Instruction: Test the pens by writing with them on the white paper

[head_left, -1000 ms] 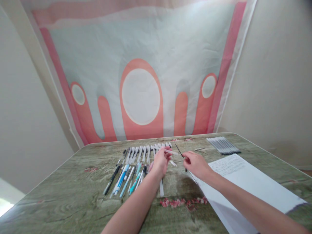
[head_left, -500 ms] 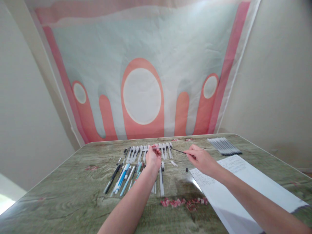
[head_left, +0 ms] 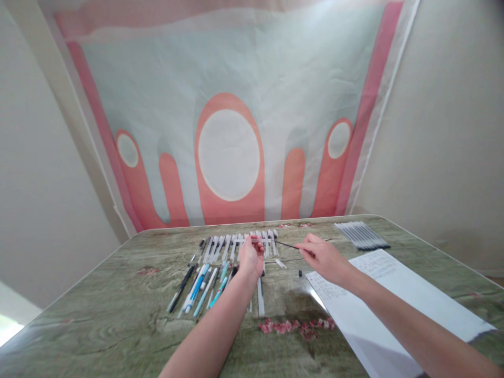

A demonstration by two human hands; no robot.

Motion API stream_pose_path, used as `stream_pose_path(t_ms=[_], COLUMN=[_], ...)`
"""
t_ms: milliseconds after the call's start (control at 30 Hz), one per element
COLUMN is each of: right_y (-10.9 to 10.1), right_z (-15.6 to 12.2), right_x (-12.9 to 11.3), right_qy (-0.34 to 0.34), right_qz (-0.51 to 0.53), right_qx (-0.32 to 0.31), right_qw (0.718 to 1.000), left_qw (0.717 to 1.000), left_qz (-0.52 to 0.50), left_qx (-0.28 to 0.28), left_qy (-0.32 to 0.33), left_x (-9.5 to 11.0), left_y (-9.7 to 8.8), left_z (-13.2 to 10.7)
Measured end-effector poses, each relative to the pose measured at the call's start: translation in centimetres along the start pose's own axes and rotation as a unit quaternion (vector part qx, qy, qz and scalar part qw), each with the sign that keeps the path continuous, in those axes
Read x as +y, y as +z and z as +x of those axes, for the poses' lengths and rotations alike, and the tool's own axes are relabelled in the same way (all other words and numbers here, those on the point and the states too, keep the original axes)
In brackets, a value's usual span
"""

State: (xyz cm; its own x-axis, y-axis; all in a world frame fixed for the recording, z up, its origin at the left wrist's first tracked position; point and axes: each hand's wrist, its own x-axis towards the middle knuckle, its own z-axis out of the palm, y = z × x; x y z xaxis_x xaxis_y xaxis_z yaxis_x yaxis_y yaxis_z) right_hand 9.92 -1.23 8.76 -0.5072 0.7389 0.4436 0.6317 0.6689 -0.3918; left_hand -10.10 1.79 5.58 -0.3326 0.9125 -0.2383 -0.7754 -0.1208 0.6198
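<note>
Left forearm: reaches in from the tabletop's (head_left: 98,325) near edge, angled up and to the right, wrist bent back
Left grip (head_left: 252,257): palm turned partly up, fingers closed around a pale tube (head_left: 266,240) held roughly level
Right forearm: slants in from the near right corner, passing over the paper (head_left: 413,310)
Right grip (head_left: 321,257): back of the hand up, thumb and fingertips pinched on a thin dark rod (head_left: 286,244)
Tube and rod: above the tabletop's middle, toward the far edge, rod tip at the tube's right end; cannot tell whether inside
Pale barrels (head_left: 216,249): in a row near the far edge, partly hidden by the left hand
Coloured pens (head_left: 197,289): left of the left forearm, which covers some
Black cap (head_left: 300,273): just beside the paper's left corner
Clear pens (head_left: 362,235): side by side near the far right corner
</note>
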Motion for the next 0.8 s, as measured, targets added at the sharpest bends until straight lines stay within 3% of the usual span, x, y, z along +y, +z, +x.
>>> stream_pose_path(t_ms=[233,500,633,733,800], right_y=[0.0,2.2,2.4,2.2,2.2], right_z=[0.0,0.1,0.1,0.2,0.2], right_x=[0.0,0.6,0.6,1.0,1.6], right_qy=[-0.002,0.026,0.007,0.02,0.019], right_qz=[-0.008,0.078,0.108,0.097,0.06], right_qx=[-0.013,0.056,0.052,0.034,-0.011], right_qw=[1.0,0.995,0.993,0.994,0.998], left_qw=[0.999,0.992,0.986,0.987,0.987], left_qz=[0.032,0.019,-0.02,-0.054,-0.066], left_qx=[-0.009,-0.056,-0.042,-0.019,-0.011], left_qy=[-0.02,-0.108,-0.161,-0.152,-0.147], left_x=[-1.3,-3.7,-3.5,-2.8,-2.5], left_y=[-0.1,-0.2,-0.3,-0.3,-0.3], left_z=[-0.7,-2.6,-2.4,-1.8,-1.4])
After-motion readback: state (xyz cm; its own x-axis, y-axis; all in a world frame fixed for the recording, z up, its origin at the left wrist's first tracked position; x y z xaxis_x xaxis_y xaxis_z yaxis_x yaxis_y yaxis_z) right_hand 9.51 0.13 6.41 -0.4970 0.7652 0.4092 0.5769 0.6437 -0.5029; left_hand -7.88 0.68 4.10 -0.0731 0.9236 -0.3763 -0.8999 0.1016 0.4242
